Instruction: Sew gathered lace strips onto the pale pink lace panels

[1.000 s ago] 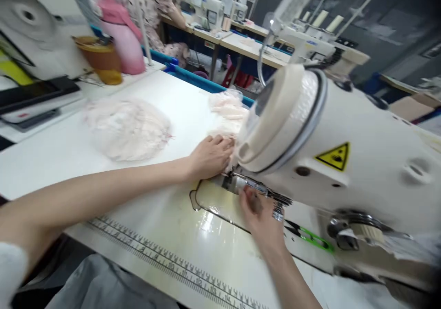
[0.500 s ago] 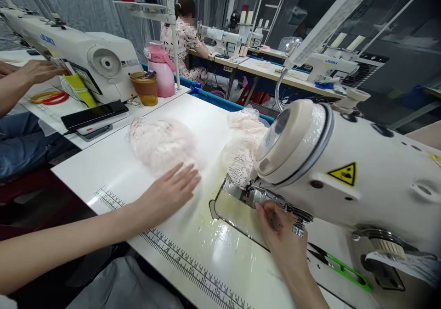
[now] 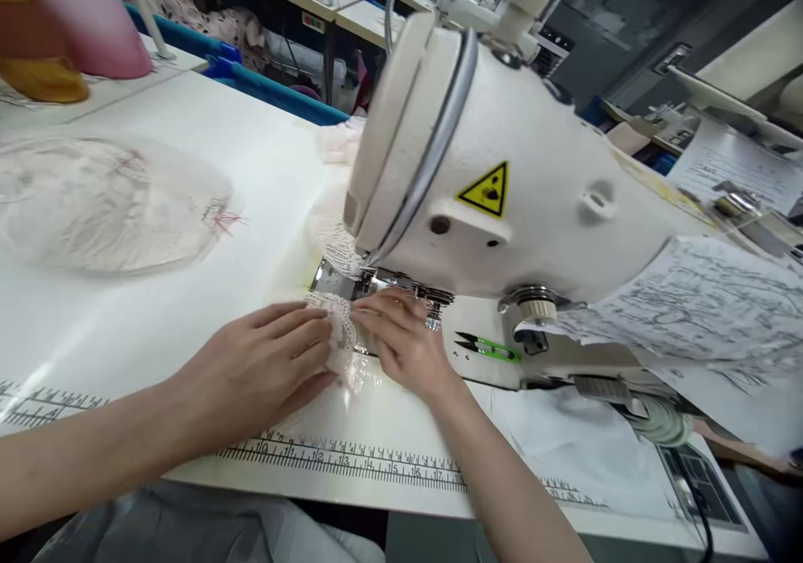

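Observation:
A small piece of pale pink lace lies at the front of the sewing machine's metal plate. My left hand holds its left side, fingers together and thumb tucked below. From the right, my right hand pinches the lace's edge close to the presser foot, its fingertips partly hidden under the machine head. More white lace sits behind the needle area, partly covered by the head. To the left, a flat pile of sheer pale fabric with red thread ends rests on the white table.
Green-handled thread snips lie right of my right hand. Papers hang at the machine's right. A printed ruler runs along the table's front edge. A pink bottle and an amber cup stand at the far left.
My view has swung right and closer to the machine. My left hand has left the sheer fabric pile and come over to the lace beside my right hand, which now pinches it.

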The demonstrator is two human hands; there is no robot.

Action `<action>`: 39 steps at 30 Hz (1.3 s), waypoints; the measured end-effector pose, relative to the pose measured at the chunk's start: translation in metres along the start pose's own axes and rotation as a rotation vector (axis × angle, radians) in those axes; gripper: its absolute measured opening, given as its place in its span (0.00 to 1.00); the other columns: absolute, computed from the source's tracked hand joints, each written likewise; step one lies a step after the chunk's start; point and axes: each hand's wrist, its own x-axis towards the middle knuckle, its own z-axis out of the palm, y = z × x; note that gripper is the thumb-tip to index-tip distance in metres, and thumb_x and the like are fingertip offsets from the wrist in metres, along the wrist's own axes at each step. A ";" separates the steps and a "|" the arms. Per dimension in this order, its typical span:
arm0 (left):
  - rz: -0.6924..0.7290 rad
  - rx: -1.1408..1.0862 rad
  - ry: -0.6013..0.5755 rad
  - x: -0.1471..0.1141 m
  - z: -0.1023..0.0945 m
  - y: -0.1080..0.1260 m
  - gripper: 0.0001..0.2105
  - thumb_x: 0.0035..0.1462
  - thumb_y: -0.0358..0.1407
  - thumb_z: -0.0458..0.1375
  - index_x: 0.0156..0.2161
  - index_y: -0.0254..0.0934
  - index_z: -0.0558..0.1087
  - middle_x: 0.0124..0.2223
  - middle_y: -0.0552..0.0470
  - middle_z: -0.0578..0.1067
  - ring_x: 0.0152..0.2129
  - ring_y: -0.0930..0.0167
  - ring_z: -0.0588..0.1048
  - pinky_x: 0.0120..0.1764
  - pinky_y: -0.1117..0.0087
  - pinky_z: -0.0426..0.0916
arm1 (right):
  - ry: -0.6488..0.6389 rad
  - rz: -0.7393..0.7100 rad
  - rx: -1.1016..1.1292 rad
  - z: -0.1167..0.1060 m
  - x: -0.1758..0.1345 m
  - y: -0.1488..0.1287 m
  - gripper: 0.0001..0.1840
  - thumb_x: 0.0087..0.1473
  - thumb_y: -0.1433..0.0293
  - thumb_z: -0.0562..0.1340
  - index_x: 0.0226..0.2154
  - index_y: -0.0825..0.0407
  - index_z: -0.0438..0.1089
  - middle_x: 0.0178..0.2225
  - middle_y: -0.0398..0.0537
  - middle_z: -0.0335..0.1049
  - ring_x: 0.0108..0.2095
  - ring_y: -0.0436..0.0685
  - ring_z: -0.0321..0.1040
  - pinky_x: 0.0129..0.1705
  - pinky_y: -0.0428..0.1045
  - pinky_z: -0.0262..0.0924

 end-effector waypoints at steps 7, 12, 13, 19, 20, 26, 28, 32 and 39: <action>0.042 0.039 -0.034 0.003 0.024 -0.011 0.20 0.72 0.32 0.46 0.61 0.26 0.73 0.61 0.36 0.76 0.57 0.56 0.76 0.55 0.56 0.72 | 0.008 0.036 -0.197 0.000 -0.005 -0.003 0.19 0.65 0.80 0.55 0.45 0.47 0.78 0.47 0.41 0.82 0.43 0.54 0.77 0.44 0.51 0.65; 0.049 -0.052 -0.039 0.008 0.038 -0.032 0.22 0.69 0.32 0.48 0.63 0.27 0.70 0.62 0.39 0.76 0.59 0.59 0.75 0.60 0.58 0.70 | -0.030 0.074 -0.229 -0.001 -0.005 -0.003 0.17 0.65 0.78 0.56 0.44 0.48 0.78 0.48 0.40 0.82 0.46 0.55 0.76 0.45 0.52 0.64; 0.044 -0.063 -0.044 0.010 0.039 -0.035 0.23 0.68 0.31 0.48 0.63 0.26 0.70 0.62 0.39 0.76 0.59 0.58 0.75 0.59 0.59 0.71 | -0.034 0.089 -0.255 0.000 -0.005 -0.003 0.16 0.65 0.78 0.56 0.44 0.48 0.78 0.49 0.39 0.82 0.45 0.56 0.76 0.43 0.52 0.64; 0.094 -0.041 -0.042 0.016 0.043 -0.041 0.23 0.68 0.32 0.46 0.62 0.24 0.71 0.63 0.37 0.75 0.61 0.54 0.73 0.58 0.53 0.72 | -0.008 0.056 -0.354 0.000 -0.005 -0.003 0.17 0.63 0.81 0.58 0.44 0.49 0.79 0.51 0.40 0.81 0.38 0.54 0.75 0.44 0.52 0.65; 0.098 -0.045 -0.041 0.016 0.043 -0.041 0.23 0.68 0.32 0.46 0.62 0.24 0.71 0.63 0.37 0.75 0.61 0.55 0.73 0.59 0.53 0.72 | -0.009 0.050 -0.346 -0.001 -0.004 -0.003 0.17 0.63 0.81 0.57 0.44 0.49 0.79 0.51 0.40 0.81 0.38 0.53 0.76 0.44 0.51 0.65; 0.077 -0.075 -0.037 0.011 0.046 -0.042 0.23 0.70 0.34 0.45 0.64 0.27 0.70 0.64 0.38 0.74 0.63 0.55 0.71 0.59 0.53 0.72 | -0.137 0.070 -0.345 -0.004 -0.002 -0.002 0.17 0.64 0.80 0.59 0.48 0.48 0.78 0.53 0.44 0.80 0.40 0.53 0.77 0.43 0.50 0.66; 0.057 -0.094 -0.037 0.011 0.048 -0.044 0.23 0.70 0.34 0.46 0.65 0.29 0.70 0.64 0.38 0.74 0.64 0.54 0.70 0.60 0.51 0.71 | -0.140 0.066 -0.352 -0.004 -0.002 -0.003 0.18 0.64 0.80 0.59 0.49 0.49 0.78 0.54 0.44 0.79 0.39 0.52 0.77 0.39 0.50 0.65; 0.061 -0.109 -0.050 0.015 0.048 -0.050 0.24 0.70 0.35 0.45 0.64 0.29 0.71 0.63 0.39 0.75 0.63 0.54 0.71 0.60 0.51 0.72 | -0.119 0.110 -0.406 -0.003 -0.002 -0.006 0.19 0.64 0.80 0.58 0.50 0.48 0.77 0.54 0.41 0.79 0.36 0.52 0.76 0.35 0.51 0.64; 0.120 -0.042 -0.056 0.021 0.044 -0.053 0.24 0.70 0.35 0.43 0.61 0.27 0.74 0.62 0.38 0.76 0.59 0.53 0.75 0.57 0.51 0.75 | -0.112 0.059 -0.393 -0.002 0.000 -0.003 0.19 0.63 0.80 0.58 0.48 0.50 0.78 0.53 0.43 0.80 0.39 0.54 0.76 0.37 0.51 0.65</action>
